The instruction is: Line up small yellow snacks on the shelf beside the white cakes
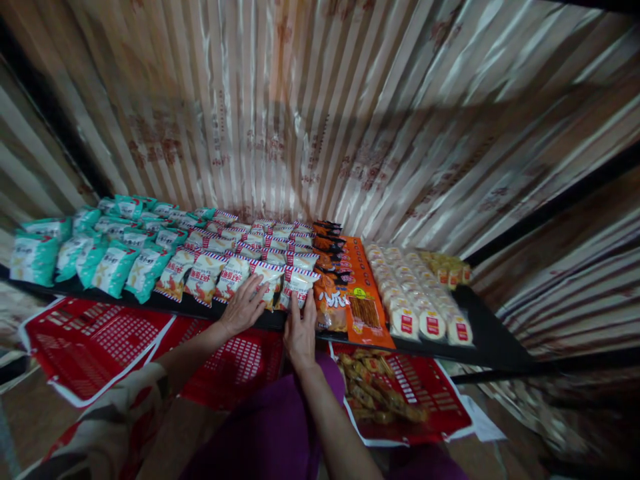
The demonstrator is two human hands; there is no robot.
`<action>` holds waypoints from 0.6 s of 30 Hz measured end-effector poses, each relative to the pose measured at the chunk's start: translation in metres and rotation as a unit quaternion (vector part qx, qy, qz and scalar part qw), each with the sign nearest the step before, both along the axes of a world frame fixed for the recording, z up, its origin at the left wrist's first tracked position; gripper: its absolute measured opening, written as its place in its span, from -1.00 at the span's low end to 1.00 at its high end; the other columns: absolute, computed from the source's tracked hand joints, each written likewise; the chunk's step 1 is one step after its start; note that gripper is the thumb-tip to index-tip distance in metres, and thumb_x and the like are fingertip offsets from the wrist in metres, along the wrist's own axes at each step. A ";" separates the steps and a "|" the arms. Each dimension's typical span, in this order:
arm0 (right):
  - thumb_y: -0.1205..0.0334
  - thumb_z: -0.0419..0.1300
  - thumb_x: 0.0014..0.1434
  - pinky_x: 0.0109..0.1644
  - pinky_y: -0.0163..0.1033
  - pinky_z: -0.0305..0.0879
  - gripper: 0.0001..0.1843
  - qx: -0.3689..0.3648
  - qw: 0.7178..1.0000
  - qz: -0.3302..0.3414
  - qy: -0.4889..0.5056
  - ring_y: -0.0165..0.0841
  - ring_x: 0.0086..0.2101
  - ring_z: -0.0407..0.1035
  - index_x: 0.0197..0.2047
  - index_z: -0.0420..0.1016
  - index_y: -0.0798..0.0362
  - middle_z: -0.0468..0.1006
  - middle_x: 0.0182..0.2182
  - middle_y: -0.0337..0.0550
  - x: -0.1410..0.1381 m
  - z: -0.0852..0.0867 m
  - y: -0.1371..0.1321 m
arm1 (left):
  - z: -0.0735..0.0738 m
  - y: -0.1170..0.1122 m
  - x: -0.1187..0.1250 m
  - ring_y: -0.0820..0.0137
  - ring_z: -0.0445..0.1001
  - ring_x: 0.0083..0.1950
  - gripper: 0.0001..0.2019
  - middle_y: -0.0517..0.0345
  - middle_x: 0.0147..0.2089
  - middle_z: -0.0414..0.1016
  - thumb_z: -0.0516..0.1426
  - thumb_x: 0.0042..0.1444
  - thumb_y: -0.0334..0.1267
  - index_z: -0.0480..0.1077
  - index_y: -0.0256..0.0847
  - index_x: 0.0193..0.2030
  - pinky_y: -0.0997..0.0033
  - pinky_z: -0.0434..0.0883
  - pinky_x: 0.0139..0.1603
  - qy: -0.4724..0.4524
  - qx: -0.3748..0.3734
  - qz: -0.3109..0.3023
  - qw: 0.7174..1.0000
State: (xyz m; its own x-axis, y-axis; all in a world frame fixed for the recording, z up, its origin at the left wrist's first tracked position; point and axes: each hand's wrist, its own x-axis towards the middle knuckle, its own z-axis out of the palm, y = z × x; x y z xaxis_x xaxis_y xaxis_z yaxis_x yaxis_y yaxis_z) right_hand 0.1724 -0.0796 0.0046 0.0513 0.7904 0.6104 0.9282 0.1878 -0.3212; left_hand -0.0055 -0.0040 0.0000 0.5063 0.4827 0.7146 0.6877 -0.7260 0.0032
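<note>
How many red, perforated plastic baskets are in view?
3, below the flat black shelf: a left basket, a partly covered middle basket, and a right basket holding gold-wrapped packets. More may be hidden.

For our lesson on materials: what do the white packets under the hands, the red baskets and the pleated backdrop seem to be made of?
White packets: probably thin plastic film, slightly glossy, puffed and crinkled.
Red baskets: likely smooth moulded plastic, judging by regular perforations.
Pleated backdrop: perhaps fabric or plastic sheeting, shiny streaks along folds.
</note>
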 end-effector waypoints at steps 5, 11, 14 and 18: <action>0.59 -0.07 0.08 0.18 0.18 0.11 -0.11 0.006 1.000 0.003 -0.004 -0.03 0.30 -0.30 0.36 -0.32 -0.16 -0.50 0.36 -0.07 0.000 0.001 0.000 | 0.000 0.000 0.003 0.14 -0.02 0.37 -0.41 -0.14 0.30 0.09 0.01 0.20 -0.30 -0.08 -0.22 0.34 0.07 0.24 0.25 -0.003 0.006 -0.009 1.000; 0.58 -0.07 0.07 0.17 0.18 0.14 -0.12 0.000 1.000 -0.001 -0.005 -0.03 0.29 -0.27 0.36 -0.29 -0.15 -0.48 0.36 -0.08 0.000 -0.002 0.002 | -0.003 -0.001 0.009 0.18 -0.03 0.38 -0.47 -0.09 0.30 0.12 0.01 0.21 -0.28 -0.01 -0.17 0.32 0.10 0.23 0.25 -0.011 0.002 0.002 1.000; 0.57 -0.07 0.08 0.16 0.21 0.14 -0.13 0.006 1.000 0.001 -0.004 -0.02 0.29 -0.28 0.36 -0.30 -0.16 -0.48 0.36 -0.07 0.000 -0.003 0.002 | -0.006 -0.001 0.011 0.19 -0.05 0.38 -0.47 -0.09 0.30 0.13 0.01 0.21 -0.28 0.01 -0.18 0.31 0.12 0.22 0.26 -0.016 0.001 0.009 1.000; 0.55 -0.05 0.10 0.19 0.25 0.07 -0.13 0.010 1.000 -0.004 -0.009 -0.01 0.30 -0.32 0.36 -0.31 -0.18 -0.49 0.36 -0.09 0.000 0.000 0.002 | -0.007 -0.002 0.012 0.20 -0.06 0.39 -0.48 -0.10 0.30 0.13 0.00 0.22 -0.27 0.01 -0.20 0.31 0.13 0.21 0.26 -0.014 0.003 0.020 1.000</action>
